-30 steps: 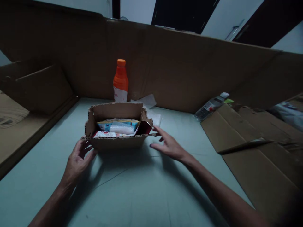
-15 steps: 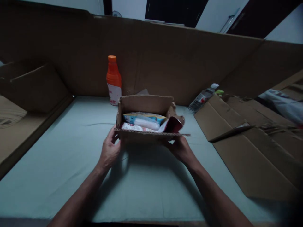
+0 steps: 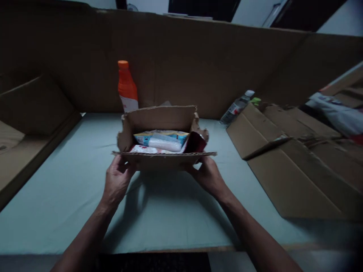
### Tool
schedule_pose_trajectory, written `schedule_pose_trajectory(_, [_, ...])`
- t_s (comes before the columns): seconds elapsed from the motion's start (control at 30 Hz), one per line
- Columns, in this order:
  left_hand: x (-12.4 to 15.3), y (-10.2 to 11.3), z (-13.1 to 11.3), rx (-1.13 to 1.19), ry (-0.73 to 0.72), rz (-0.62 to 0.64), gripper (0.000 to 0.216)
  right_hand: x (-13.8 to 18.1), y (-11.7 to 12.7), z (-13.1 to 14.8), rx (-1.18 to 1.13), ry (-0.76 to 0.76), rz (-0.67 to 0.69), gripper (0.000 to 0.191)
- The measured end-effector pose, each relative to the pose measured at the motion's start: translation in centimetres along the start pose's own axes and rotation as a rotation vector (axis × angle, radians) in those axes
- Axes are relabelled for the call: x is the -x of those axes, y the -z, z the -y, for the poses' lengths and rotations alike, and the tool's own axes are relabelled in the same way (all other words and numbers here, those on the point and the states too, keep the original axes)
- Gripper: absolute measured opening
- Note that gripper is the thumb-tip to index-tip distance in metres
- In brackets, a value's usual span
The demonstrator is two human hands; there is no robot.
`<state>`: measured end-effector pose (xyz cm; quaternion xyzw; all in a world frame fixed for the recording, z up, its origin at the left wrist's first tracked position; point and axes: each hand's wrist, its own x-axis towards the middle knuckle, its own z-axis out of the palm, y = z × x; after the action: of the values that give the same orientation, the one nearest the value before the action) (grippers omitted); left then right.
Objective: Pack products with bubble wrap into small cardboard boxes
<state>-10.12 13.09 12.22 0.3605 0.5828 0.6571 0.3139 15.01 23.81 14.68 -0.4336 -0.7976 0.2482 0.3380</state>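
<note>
In the head view a small open cardboard box [image 3: 161, 161] is held between my two hands above the cloth, its shadow falling below it. My left hand [image 3: 117, 179] grips the box's near left corner, thumb on the front wall. At the near right corner, my right hand [image 3: 205, 173] grips it the same way; the undersides of the fingers are hidden. Inside lie a blue and yellow packet [image 3: 141, 139], a whitish translucent roll [image 3: 165, 144], a white packet with red print [image 3: 144, 149] and a dark red packet [image 3: 197, 142] leaning at the right end.
An orange bottle [image 3: 127, 87] stands behind the box against a tall cardboard wall [image 3: 184, 64]. A clear plastic bottle [image 3: 236, 107] leans at the right, beside large cardboard boxes [image 3: 292, 177]. Another cardboard box [image 3: 36, 105] is at the left. Pale green cloth [image 3: 70, 181] covers the table.
The box, still in both hands, appears a little further left and slightly nearer, now overlapping the orange bottle's lower part. The whole view has shifted somewhat as well.
</note>
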Motion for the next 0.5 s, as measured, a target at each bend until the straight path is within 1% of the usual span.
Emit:
schedule_pose_trajectory(0.07, [0.5, 1.0, -0.3, -0.080, 0.013, -0.097, 0.052, 0.5, -1.3, 0.4, -0.069, 0.034, 0.014, 0.045])
schedule_pose_trajectory(0.17, [1.2, 3.5, -0.7, -0.216, 0.043, -0.231, 0.052, 0.0, -4.0, 1.4, -0.139, 0.085, 0.111, 0.056])
schedule_pose_trajectory(0.23, [1.5, 4.1, -0.4, -0.274, 0.074, -0.274, 0.052, -0.6, -4.6, 1.1, -0.138, 0.102, 0.189, 0.059])
schedule_pose_trajectory(0.27, [1.6, 3.8, 0.0, -0.289, 0.090, -0.277, 0.053, -0.7, -4.3, 0.6, -0.132, 0.100, 0.211, 0.060])
schedule_pose_trajectory(0.3, [1.5, 3.0, 0.6, -0.288, 0.104, -0.261, 0.053, -0.6, -3.7, -0.2, -0.128, 0.094, 0.213, 0.060])
schedule_pose_trajectory(0.37, [1.3, 0.5, 1.9, -0.236, 0.112, -0.166, 0.053, 0.2, -1.6, -2.4, -0.121, 0.064, 0.167, 0.054])
schedule_pose_trajectory(0.43, [0.7, -3.0, 3.0, -0.151, 0.091, -0.020, 0.048, 1.7, 0.9, -4.9, -0.096, -0.009, 0.070, 0.042])
schedule_pose_trajectory(0.5, [-0.1, -7.0, 3.7, -0.107, 0.047, 0.136, 0.040, 3.5, 3.5, -7.3, -0.040, -0.145, -0.032, 0.028])
